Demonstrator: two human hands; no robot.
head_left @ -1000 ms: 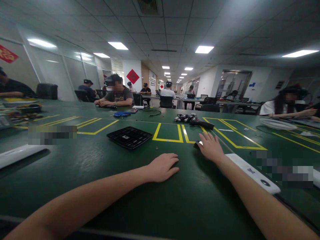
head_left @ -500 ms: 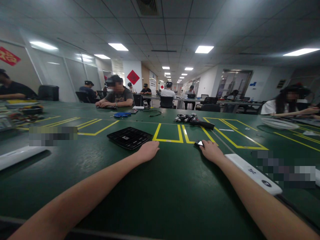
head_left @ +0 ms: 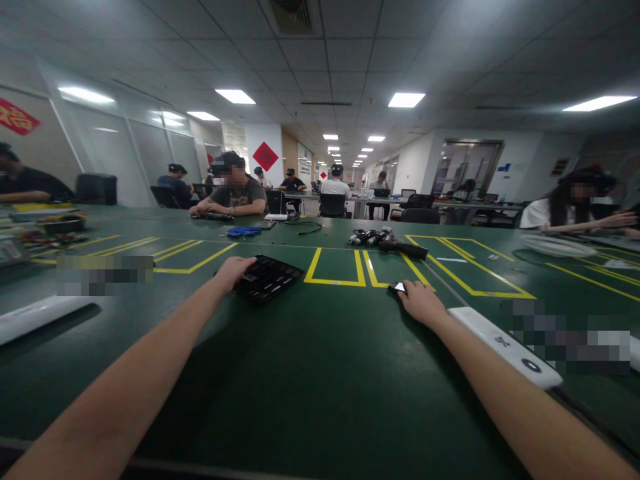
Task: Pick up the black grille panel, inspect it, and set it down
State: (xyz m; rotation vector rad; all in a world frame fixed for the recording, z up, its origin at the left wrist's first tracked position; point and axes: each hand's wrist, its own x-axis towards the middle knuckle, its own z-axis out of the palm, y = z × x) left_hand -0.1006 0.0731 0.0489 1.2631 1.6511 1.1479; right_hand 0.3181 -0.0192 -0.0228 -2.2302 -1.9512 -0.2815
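Observation:
My left hand (head_left: pixel 235 271) is closed on the left edge of a flat, squarish black ribbed plastic panel (head_left: pixel 273 277). The panel's left corner is hidden by the hand, and its right part stays at the green table (head_left: pixel 310 373). Farther right, my right hand (head_left: pixel 421 301) rests on the tabletop with its fingers wrapped round a small dark device (head_left: pixel 396 288) that has a bright white face. Most of that device is covered by the fingers.
Beside my right forearm lies a white power bank-like bar (head_left: pixel 505 343). Bundled black cables (head_left: pixel 373 236) and a blue item (head_left: pixel 244 231) lie farther back. Yellow tape outlines (head_left: pixel 335 283) mark the table. A white bar (head_left: pixel 45 313) lies left. People sit around.
My left hand has moved left from the panel's right front side to its left edge and taken hold there. The right hand has stayed in place with the small device.

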